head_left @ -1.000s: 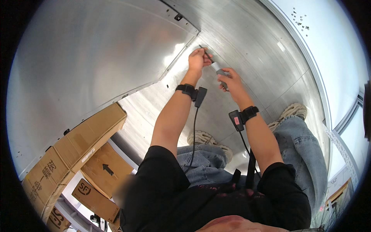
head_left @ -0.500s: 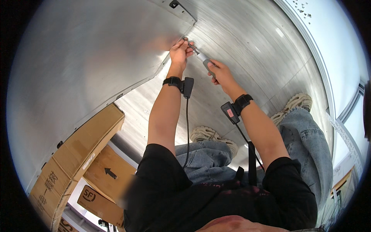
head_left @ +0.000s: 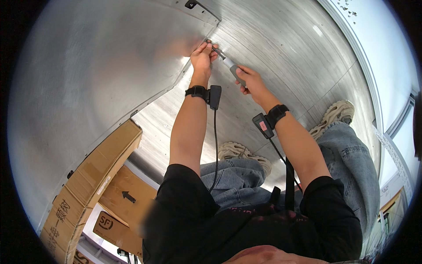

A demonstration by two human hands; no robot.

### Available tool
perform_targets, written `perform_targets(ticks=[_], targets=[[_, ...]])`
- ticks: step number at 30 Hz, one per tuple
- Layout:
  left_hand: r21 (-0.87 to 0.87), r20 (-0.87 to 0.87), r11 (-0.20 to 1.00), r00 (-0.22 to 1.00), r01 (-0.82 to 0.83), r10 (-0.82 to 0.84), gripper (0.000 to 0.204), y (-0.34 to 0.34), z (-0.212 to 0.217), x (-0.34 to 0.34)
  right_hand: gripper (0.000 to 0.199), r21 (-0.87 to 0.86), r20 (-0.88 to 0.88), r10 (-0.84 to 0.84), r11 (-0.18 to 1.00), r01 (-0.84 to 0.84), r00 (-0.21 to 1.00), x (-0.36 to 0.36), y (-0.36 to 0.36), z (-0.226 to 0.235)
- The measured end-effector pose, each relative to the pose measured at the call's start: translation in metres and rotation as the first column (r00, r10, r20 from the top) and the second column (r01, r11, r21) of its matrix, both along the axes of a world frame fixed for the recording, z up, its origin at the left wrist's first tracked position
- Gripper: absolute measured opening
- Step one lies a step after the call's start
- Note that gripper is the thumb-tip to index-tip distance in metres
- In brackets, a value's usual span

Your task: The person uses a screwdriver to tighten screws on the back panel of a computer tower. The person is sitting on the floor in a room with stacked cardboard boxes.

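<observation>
My right hand (head_left: 250, 81) is wrapped round the grey handle of a screwdriver (head_left: 229, 64). Its thin dark shaft slants up and left to the edge of a large metal panel (head_left: 110, 61). At that edge, close to the panel's far corner, my left hand (head_left: 202, 60) has its thumb and forefinger pinched together beside the screwdriver's tip. A small dark round piece shows at those fingertips, too small to name. The remaining fingers of the left hand are curled near the shaft.
Brown cardboard boxes (head_left: 94, 167) stand at the lower left against the panel. Grey wood-look floor (head_left: 281, 48) lies beyond my hands. A white ledge (head_left: 373, 31) at the upper right holds several small metal bits (head_left: 347, 9). My shoes (head_left: 332, 116) rest on the floor.
The view has shifted slightly, so the boxes sit a little farther right. Both hands keep nearly the same places and grips, and the screwdriver still points at the panel edge.
</observation>
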State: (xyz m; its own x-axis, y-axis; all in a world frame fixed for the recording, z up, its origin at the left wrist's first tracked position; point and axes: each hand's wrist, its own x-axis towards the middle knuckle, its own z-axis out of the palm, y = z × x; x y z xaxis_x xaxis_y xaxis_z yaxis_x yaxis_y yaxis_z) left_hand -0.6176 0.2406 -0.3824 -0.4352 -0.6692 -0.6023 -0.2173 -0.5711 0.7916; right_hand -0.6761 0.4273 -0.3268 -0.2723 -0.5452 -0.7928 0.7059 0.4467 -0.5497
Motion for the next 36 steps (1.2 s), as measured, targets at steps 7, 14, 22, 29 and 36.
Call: perform_targets(ticks=[7,14,22,29,36], targets=[[0.021,0.001,0.997,0.997,-0.075,0.075,0.019,0.003,0.005,-0.004,0.041,0.039,-0.266,0.077,0.997,-0.069,0.961,0.002,-0.005,-0.009],[0.016,0.016,0.998,0.998,-0.063,0.063,0.018,0.004,0.01,-0.007,0.048,0.194,-0.583,0.386,0.92,-0.339,0.715,0.004,-0.002,-0.046],[0.033,-0.023,0.995,0.995,-0.099,0.1,0.015,0.003,0.009,-0.004,0.058,-0.004,-0.075,0.243,0.97,-0.244,0.967,-0.008,-0.006,-0.011],[0.005,0.059,0.999,0.997,-0.042,0.042,0.017,0.003,0.014,-0.008,0.059,0.26,-0.8,0.415,0.891,-0.373,0.433,-0.001,-0.006,-0.025],[0.004,0.029,0.998,0.998,-0.063,0.063,0.018,0.004,0.008,-0.005,0.056,-0.011,-0.135,0.27,0.962,-0.274,0.954,-0.012,-0.009,-0.008]])
